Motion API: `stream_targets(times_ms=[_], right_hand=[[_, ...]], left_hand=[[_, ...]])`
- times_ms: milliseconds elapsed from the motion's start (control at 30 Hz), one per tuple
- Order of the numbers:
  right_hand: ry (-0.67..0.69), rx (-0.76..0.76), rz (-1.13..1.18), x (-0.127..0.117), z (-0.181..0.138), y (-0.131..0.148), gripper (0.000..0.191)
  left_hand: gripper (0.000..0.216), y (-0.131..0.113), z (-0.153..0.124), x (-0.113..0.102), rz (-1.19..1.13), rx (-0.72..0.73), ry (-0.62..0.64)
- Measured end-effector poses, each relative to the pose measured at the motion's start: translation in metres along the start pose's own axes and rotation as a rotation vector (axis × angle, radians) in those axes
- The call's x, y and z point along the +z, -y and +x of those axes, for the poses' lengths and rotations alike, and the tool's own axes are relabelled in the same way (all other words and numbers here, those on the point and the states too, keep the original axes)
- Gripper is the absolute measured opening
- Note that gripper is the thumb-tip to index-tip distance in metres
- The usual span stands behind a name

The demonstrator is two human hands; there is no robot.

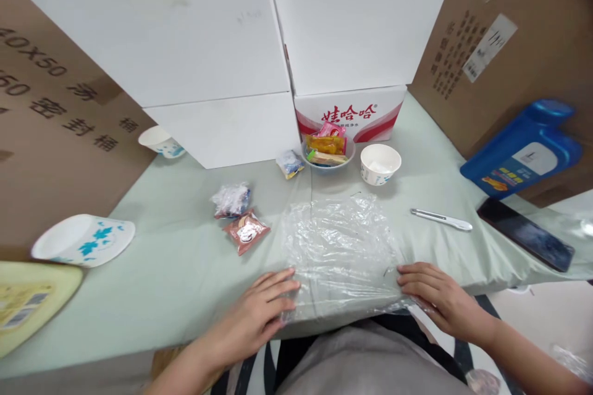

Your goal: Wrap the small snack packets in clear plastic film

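A clear plastic bag [340, 241] lies spread and wrinkled on the cloth-covered table [176, 296], reaching its front edge. My left hand [266, 308] rests on the bag's left edge, fingers stretched out. On the opposite edge lies my right hand [435, 293], its fingers extended over the plastic. Neither hand grips anything that I can see. Beyond the left hand are a brown snack packet [247, 231] and a clear-and-blue wrapped packet [231, 199]. A white cutter knife [441, 220] lies past the right hand.
Behind the bag stand a bowl of packaged snacks [328, 151], a paper cup [380, 164] and a small packet [290, 163]. Tipped paper cups [104, 241] and a yellow container [32, 302] are left. A blue bottle [523, 148] and phone [525, 233] are right. Boxes [352, 114] wall the back.
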State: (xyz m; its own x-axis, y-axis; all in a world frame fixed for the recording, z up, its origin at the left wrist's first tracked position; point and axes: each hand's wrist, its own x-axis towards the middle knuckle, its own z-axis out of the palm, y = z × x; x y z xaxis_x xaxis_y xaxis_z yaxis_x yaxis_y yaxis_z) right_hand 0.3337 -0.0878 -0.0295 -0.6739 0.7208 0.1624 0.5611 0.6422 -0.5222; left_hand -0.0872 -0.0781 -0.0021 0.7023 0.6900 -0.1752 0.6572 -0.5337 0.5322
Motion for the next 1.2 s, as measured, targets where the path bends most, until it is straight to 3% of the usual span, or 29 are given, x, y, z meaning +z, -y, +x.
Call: stream_targets(times_ms=[100, 200, 367, 500, 800, 1033, 1133, 1200], right_hand=[[-0.035, 0.046, 0.087, -0.007, -0.002, -0.003, 0.026], [-0.152, 0.151, 0.212, -0.011, 0.008, -0.003, 0.022], [-0.431, 0.427, 0.321, -0.004, 0.057, -0.009, 0.032], [-0.547, 0.588, 0.35, 0.007, 0.098, -0.025, 0.033], [-0.277, 0.761, -0.248, 0.015, 0.139, -0.044, 0.026], [-0.177, 0.855, -0.401, 0.02, 0.145, -0.04, 0.024], [-0.171, 0.862, -0.419, 0.02, 0.146, -0.039, 0.025], [-0.179, 0.854, -0.428, 0.02, 0.145, -0.04, 0.025]], left_hand=[[0.026, 0.003, -0.002, -0.002, -0.176, -0.025, -0.08], [0.017, 0.006, 0.01, -0.007, -0.369, -0.149, -0.21], [0.014, 0.02, 0.055, -0.011, -0.612, -0.338, -0.591], [0.02, 0.034, 0.083, -0.009, -0.539, -0.486, -0.81], [0.027, 0.038, 0.095, -0.007, -0.052, -0.744, -0.798], [0.026, 0.04, 0.1, -0.005, 0.088, -0.855, -0.715], [0.026, 0.043, 0.097, -0.007, 0.118, -0.804, -0.804], [0.021, 0.041, 0.094, -0.008, 0.234, -0.648, -0.956]])
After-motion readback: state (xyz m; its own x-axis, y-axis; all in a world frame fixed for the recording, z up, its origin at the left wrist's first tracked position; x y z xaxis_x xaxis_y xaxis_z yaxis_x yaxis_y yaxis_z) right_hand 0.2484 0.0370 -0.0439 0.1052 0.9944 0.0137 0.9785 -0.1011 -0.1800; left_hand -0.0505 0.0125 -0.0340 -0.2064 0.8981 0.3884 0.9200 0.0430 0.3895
